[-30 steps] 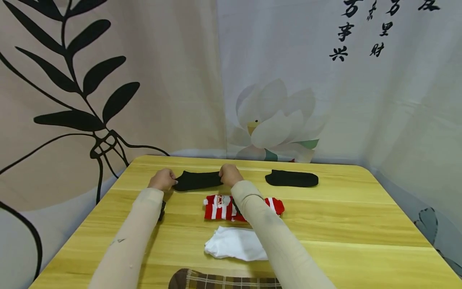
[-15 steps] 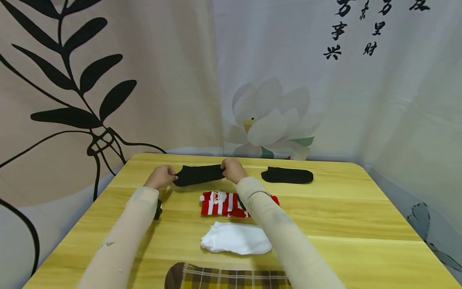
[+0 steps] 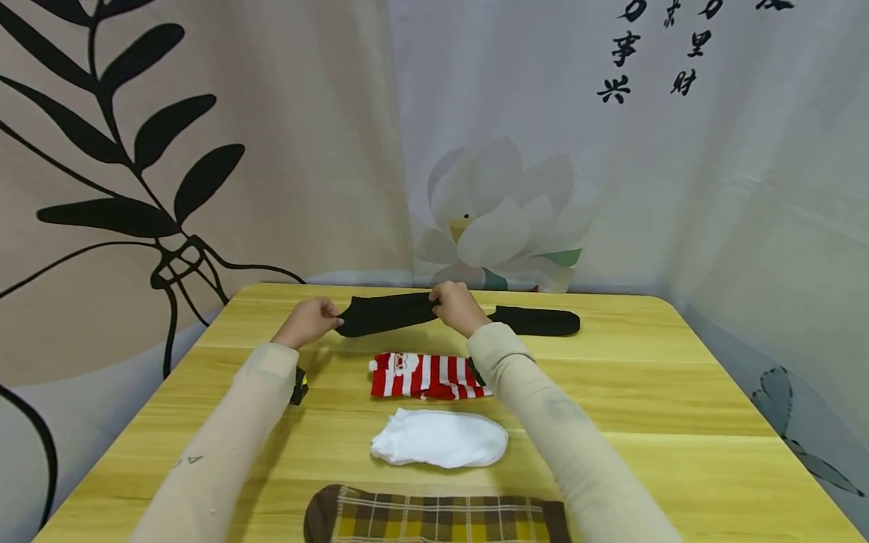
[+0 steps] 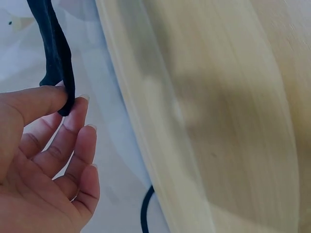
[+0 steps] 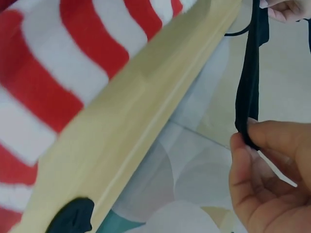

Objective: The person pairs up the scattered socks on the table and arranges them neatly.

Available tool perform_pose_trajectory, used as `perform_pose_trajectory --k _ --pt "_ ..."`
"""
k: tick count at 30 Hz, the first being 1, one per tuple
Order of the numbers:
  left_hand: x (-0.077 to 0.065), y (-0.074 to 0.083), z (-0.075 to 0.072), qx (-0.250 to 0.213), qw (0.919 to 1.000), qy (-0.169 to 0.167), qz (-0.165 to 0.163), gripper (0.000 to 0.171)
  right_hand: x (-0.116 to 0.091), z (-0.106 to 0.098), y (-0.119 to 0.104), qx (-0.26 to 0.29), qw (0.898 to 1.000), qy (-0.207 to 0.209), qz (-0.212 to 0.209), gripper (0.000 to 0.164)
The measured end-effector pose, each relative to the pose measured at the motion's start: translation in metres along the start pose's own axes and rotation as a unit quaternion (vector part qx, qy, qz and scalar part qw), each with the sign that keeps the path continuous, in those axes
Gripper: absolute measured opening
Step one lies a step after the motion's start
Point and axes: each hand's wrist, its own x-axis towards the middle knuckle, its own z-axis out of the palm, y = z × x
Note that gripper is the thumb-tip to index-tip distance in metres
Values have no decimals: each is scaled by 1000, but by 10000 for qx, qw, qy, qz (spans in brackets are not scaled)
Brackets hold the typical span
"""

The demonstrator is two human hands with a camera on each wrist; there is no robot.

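A black ankle sock (image 3: 388, 314) is stretched sideways between both hands, raised over the far part of the table. My left hand (image 3: 308, 321) pinches its left end between thumb and fingers; the left wrist view shows the sock (image 4: 54, 53) edge-on in that pinch. At the other end, my right hand (image 3: 458, 305) pinches the sock, as the right wrist view also shows, with thumb over forefinger. A second black ankle sock (image 3: 539, 321) lies flat on the table just right of my right hand.
Nearer on the wooden table (image 3: 679, 392) lie a red-and-white striped sock (image 3: 428, 375), a white sock (image 3: 440, 439) and a brown plaid sock (image 3: 437, 516). A small black-and-yellow thing (image 3: 299, 386) shows beside the left sleeve. A printed curtain (image 3: 326, 151) hangs behind the table.
The held black sock has come up off the table and moved a little right, towards the second black sock. Both hands rose with it, and the view shifted slightly.
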Motion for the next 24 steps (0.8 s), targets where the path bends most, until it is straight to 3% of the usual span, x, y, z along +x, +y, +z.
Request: perform_pose_trajectory --k 14,24 --pt "9 39 15 -269 9994 -155 118 21 -26 -29 28 213 9992 70 323 26" --pt "24 62 37 -264 9989 -250 305 17 -41 -39 55 64 9989 198 424 25"
